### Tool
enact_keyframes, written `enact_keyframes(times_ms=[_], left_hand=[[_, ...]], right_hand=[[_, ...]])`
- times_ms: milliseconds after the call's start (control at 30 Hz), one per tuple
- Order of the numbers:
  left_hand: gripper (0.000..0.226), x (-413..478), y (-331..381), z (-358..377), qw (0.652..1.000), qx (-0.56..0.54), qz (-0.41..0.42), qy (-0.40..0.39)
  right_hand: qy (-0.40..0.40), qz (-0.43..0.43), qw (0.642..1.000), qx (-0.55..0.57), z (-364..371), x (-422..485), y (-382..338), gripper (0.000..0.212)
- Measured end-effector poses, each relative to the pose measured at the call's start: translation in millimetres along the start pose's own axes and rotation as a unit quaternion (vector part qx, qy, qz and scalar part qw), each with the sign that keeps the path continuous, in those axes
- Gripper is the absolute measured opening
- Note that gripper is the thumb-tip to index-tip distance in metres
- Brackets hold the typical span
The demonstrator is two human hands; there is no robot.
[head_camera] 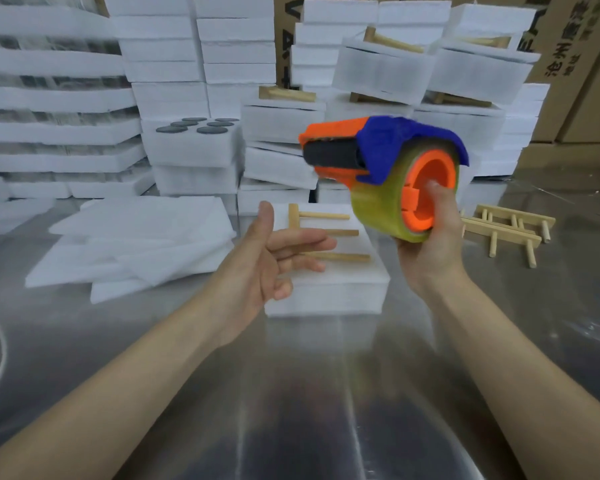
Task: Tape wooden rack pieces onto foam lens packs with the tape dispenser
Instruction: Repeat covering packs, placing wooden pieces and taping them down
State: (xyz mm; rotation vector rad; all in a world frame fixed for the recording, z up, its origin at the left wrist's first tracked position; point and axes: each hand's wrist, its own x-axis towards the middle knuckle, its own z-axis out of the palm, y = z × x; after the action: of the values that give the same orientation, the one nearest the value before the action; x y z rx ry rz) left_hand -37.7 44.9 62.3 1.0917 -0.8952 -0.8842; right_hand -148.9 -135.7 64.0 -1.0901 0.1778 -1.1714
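A white foam lens pack (329,289) lies on the metal table in front of me, with a wooden rack piece (326,233) of three pegs lying on its top. My left hand (274,258) hovers over the pack's left side, fingers straight and spread, holding nothing. My right hand (430,244) grips an orange and blue tape dispenser (388,174) with a roll of yellowish clear tape, raised above the pack's right side, with a finger inside the orange core.
Loose foam sheets (136,244) lie to the left. More wooden rack pieces (510,230) lie on the table at the right. Stacks of foam packs (194,98), some topped with racks, fill the back. Cardboard boxes (579,64) stand at the far right.
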Motion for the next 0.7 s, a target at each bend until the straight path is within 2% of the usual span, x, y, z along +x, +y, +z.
enact_keyframes(times_ms=[67,133,267,333,500,700], left_hand=[[0.073,-0.4,3.1,1.8,0.999,-0.032,-0.011,-0.021],[0.067,-0.7,7.1,2.7,0.998,-0.063,-0.003,-0.024],[0.033,-3.0,10.0,1.9,0.994,-0.108,0.012,-0.002],[0.025,-4.4,10.1,1.1,0.992,-0.124,0.013,0.008],[0.021,-4.0,9.9,-0.8,0.991,-0.129,0.010,0.014],[0.007,-3.5,8.9,0.2,0.978,-0.209,-0.018,-0.005]], right_hand=[[-0.007,0.005,1.000,-0.024,3.3,-2.8,1.1,0.018],[-0.022,0.009,0.998,-0.056,4.3,-4.4,2.5,0.020],[-0.043,0.017,0.997,-0.067,6.7,-6.2,3.7,0.029],[-0.043,0.016,0.997,-0.059,7.4,-6.2,3.8,0.028],[-0.044,0.012,0.998,-0.051,7.4,-6.5,4.2,0.031],[-0.061,0.001,0.996,-0.072,7.7,-8.0,5.3,0.030]])
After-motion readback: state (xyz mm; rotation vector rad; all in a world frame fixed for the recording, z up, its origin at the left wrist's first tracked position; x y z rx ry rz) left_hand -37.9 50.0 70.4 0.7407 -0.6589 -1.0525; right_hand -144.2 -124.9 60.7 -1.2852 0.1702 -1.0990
